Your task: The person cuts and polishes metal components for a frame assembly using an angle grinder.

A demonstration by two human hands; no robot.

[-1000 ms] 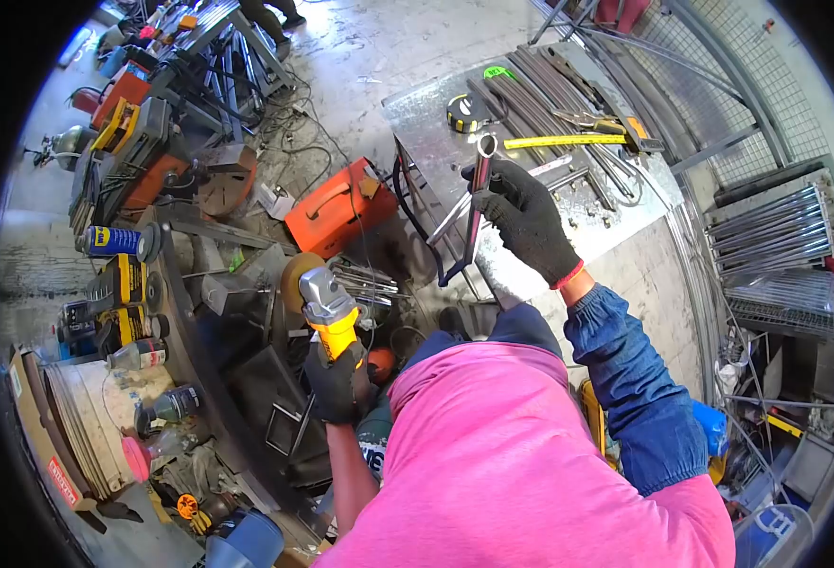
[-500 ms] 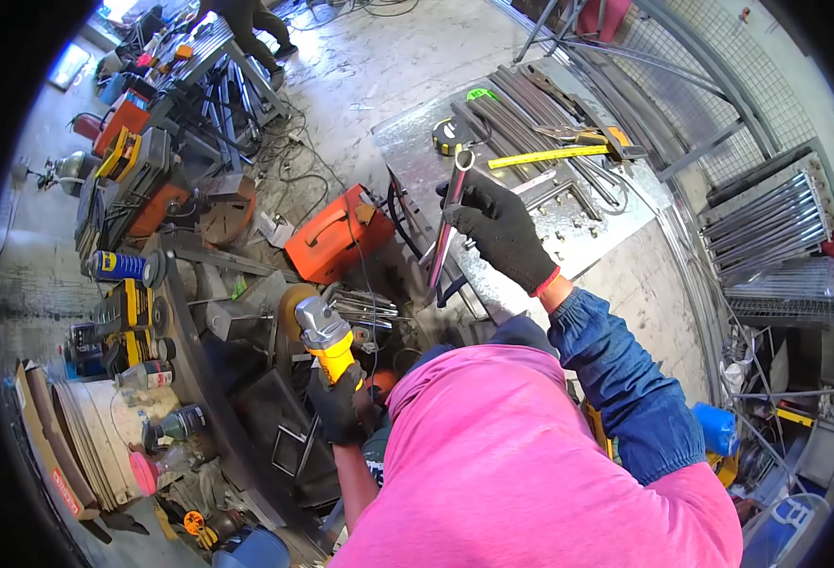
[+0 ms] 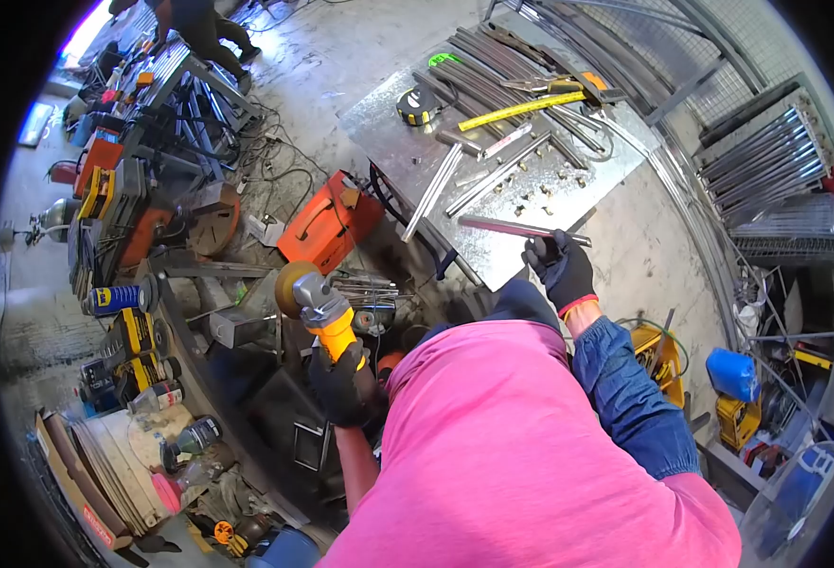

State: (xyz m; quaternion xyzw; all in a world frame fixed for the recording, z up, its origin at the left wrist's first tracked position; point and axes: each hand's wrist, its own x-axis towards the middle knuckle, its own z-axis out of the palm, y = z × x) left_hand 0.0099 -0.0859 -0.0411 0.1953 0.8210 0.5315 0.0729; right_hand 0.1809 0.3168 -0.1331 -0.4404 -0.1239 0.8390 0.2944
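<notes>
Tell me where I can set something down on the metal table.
On the metal table, bare patches show left of the tape measure, toward the left corner, and at the near corner, below the held tube in the picture. It's crowded on the far side, with dark bars, and mid-table, with small brass-coloured pieces.

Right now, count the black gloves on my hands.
2: one on your left hand, which grips the yellow grinder; the other on your right hand, at the metal tube. Both are in view.
</notes>
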